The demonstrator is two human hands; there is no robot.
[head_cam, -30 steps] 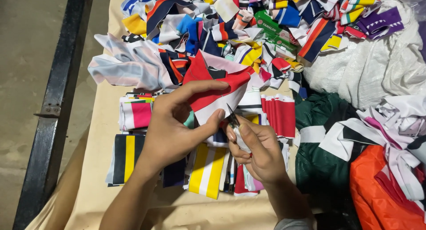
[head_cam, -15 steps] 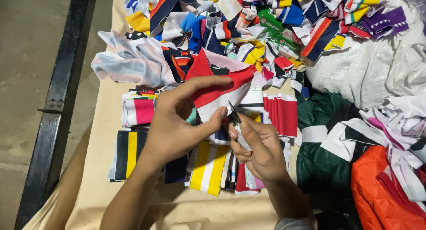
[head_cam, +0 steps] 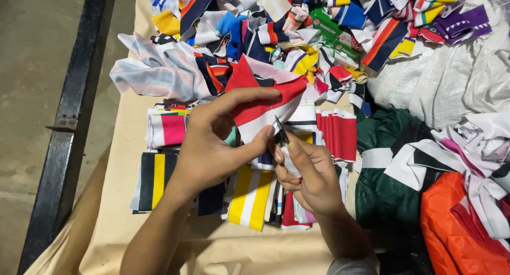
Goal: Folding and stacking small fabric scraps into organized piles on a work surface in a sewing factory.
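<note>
My left hand (head_cam: 212, 142) pinches a red-and-white striped knit strip (head_cam: 260, 102) between thumb and fingers and holds it up over the table. My right hand (head_cam: 311, 171) sits just right of it, closed around a small pair of thread snips (head_cam: 281, 134) whose dark blades point up at the strip's lower edge. Under both hands lie sorted stacks of striped collar strips: a black-and-yellow one (head_cam: 154, 179), a yellow-and-white one (head_cam: 249, 195), a pink-and-white one (head_cam: 167, 129) and a red one (head_cam: 337, 134).
A big jumble of multicoloured knit strips (head_cam: 297, 25) fills the far end of the beige table (head_cam: 122, 222). White cloth (head_cam: 441, 78), dark green fabric (head_cam: 388, 190) and orange fabric (head_cam: 457, 232) pile up at right. A black metal rail (head_cam: 69, 121) runs along the left, above a concrete floor.
Both hands stay nearly in place on the strip and snips. The view has shifted slightly, with the strip held a little higher.
</note>
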